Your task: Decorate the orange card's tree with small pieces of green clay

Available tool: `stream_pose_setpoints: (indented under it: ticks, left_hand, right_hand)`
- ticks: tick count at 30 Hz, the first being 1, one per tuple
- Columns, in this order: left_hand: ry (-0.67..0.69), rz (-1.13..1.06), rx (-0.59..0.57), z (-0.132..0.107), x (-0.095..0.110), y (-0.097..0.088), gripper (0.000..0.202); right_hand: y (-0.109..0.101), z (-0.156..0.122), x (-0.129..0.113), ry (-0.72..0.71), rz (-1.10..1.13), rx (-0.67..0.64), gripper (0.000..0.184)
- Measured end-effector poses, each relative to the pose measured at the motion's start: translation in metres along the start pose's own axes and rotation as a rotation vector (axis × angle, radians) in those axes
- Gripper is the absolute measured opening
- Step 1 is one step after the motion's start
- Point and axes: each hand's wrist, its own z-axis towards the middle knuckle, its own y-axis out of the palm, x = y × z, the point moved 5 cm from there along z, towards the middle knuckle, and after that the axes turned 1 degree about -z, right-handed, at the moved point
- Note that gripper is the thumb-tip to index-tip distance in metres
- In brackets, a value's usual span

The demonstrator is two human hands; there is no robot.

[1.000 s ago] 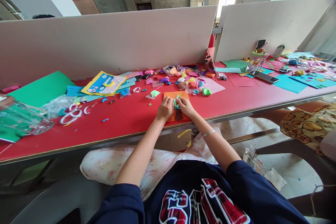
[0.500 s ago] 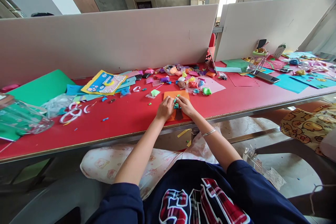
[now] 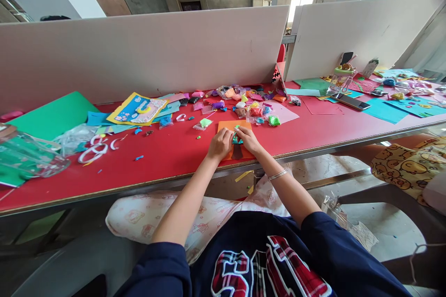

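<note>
Both of my hands meet over an orange sheet of paper (image 3: 223, 125) near the table's front edge. My left hand (image 3: 220, 144) is closed, its fingertips curled in against a small piece of green clay (image 3: 237, 128). From the other side, my right hand (image 3: 248, 140) pinches at the same clay, fingers bent and pressed together. Below the fingertips, a dark teal and green patterned shape (image 3: 237, 139) lies on the orange sheet, partly covered by the hands. Fine detail between the fingers is too small to make out.
Behind the sheet lie several clay packets, including a bright green lump (image 3: 274, 120) and an opened light-green packet (image 3: 203, 124). At left are a clay picture (image 3: 138, 110), white rings (image 3: 93, 153) and a clear jar (image 3: 31, 153). A phone (image 3: 350, 101) lies at right; a white partition (image 3: 146, 58) stands behind.
My fingertips have shifted slightly over the orange sheet, and more of the patterned shape shows between them. The surrounding things have stayed in place.
</note>
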Motion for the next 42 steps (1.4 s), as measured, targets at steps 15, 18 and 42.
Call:
stream_pose_setpoints:
  ticks: [15,18,42]
  left_hand:
    - [-0.06,-0.049,0.023,-0.002,-0.003,-0.002,0.029]
    - [-0.055,-0.035,0.038,-0.002,-0.003,-0.003,0.03]
    - [0.026,-0.023,0.069,-0.001,0.003,-0.007,0.027]
  right_hand:
    - [-0.003,0.005,0.011,0.016,0.018,0.056,0.048]
    - [-0.004,0.005,0.01,0.006,0.014,0.077,0.048]
    - [-0.012,0.005,0.016,0.018,-0.06,0.193,0.044]
